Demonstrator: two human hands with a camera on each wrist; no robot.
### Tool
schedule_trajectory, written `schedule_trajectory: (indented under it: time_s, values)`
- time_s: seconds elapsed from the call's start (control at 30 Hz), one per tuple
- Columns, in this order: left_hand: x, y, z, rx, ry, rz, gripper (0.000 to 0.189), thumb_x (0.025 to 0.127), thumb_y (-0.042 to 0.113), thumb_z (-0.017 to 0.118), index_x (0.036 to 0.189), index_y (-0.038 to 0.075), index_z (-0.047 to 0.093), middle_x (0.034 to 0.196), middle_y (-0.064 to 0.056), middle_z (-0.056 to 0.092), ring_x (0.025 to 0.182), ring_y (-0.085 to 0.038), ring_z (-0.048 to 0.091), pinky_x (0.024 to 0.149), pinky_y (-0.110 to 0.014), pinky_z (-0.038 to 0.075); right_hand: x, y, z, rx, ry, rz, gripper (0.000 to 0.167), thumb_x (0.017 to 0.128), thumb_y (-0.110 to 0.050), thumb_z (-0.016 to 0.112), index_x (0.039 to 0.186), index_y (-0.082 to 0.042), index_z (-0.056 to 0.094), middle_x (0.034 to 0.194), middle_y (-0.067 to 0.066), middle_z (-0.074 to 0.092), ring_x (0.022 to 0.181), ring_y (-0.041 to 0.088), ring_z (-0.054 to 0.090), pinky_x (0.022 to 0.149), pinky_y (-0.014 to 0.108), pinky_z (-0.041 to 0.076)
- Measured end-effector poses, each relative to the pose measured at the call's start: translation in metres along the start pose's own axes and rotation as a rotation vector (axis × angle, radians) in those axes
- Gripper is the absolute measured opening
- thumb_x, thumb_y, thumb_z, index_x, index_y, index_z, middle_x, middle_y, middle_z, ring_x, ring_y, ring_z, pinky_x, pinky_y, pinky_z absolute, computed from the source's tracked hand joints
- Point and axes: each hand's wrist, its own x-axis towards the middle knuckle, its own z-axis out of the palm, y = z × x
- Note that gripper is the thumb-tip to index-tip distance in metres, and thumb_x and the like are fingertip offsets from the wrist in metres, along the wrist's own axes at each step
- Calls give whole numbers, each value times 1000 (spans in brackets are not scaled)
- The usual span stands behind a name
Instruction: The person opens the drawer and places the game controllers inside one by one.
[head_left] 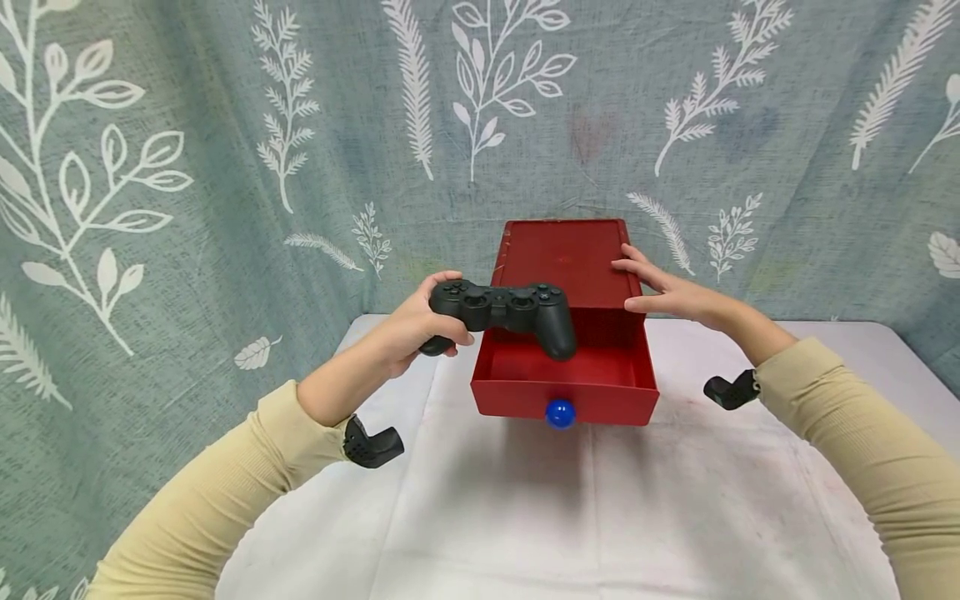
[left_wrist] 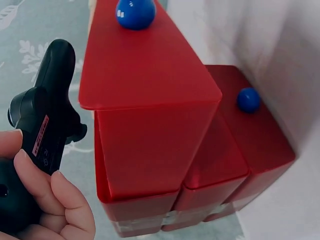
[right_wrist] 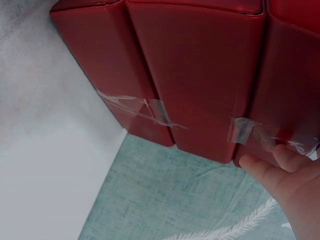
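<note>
My left hand (head_left: 420,325) grips a black game controller (head_left: 498,307) by one handle, fingers and thumb wrapped about it. In the head view the controller overlaps the pulled-out top drawer (head_left: 517,400) of a red drawer unit (head_left: 562,258). A round blue knob (head_left: 560,413) sits on that drawer's front. What shows of the drawer's inside is bare red; the controller hides part of it. At the unit's upper right edge is my right hand (head_left: 667,292), fingers spread and fingertips on the red casing. The right wrist view has this hand (right_wrist: 295,185) beside the unit's side wall.
Below the extended drawer, the unit has further red tiers, with another blue knob (left_wrist: 248,100) low down. Clear tape (right_wrist: 242,131) joins the tiers along the side. A white-covered table (head_left: 487,517) carries the unit, and a leaf-patterned green curtain (head_left: 360,125) hangs behind.
</note>
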Motion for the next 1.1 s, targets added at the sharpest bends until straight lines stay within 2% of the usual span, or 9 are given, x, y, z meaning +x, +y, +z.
schedule_trajectory:
  time_s: [0.2, 0.43, 0.63, 0.93, 1.1]
  values:
    - [8, 2, 6, 51, -17, -31, 81, 69, -1, 60, 139, 18, 22, 121, -16, 43, 62, -17, 52, 58, -27, 47, 0, 2, -1, -6, 4, -2, 70, 91, -28, 53, 148, -13, 15, 153, -2, -17, 139, 31, -13, 102, 63, 11]
    - [11, 7, 13, 85, -50, -77, 83, 68, 0, 62, 138, 21, 23, 118, -15, 45, 59, -18, 50, 52, -26, 45, 0, 1, -1, -7, 0, -3, 70, 91, -28, 53, 147, -12, 15, 153, -2, -17, 139, 31, -13, 102, 63, 13]
    - [15, 12, 21, 147, -54, -118, 83, 68, 1, 63, 139, 19, 23, 117, -16, 44, 59, -18, 48, 51, -25, 46, -1, 1, -1, -5, 0, 0, 70, 90, -28, 53, 147, -12, 15, 153, -2, -17, 139, 31, -13, 102, 63, 14]
    - [19, 16, 30, 234, -59, -193, 84, 70, 5, 66, 140, 21, 22, 120, -15, 43, 75, -21, 51, 54, -26, 48, -1, 0, 0, -1, -1, 0, 70, 91, -28, 53, 147, -12, 15, 153, -2, -18, 139, 31, -13, 102, 63, 13]
    - [20, 15, 37, 243, -74, -212, 83, 70, 5, 67, 139, 22, 23, 119, -15, 43, 68, -20, 51, 55, -27, 49, -1, 0, 0, 4, -4, -3, 70, 91, -28, 53, 147, -12, 15, 152, -2, -18, 139, 30, -14, 102, 63, 14]
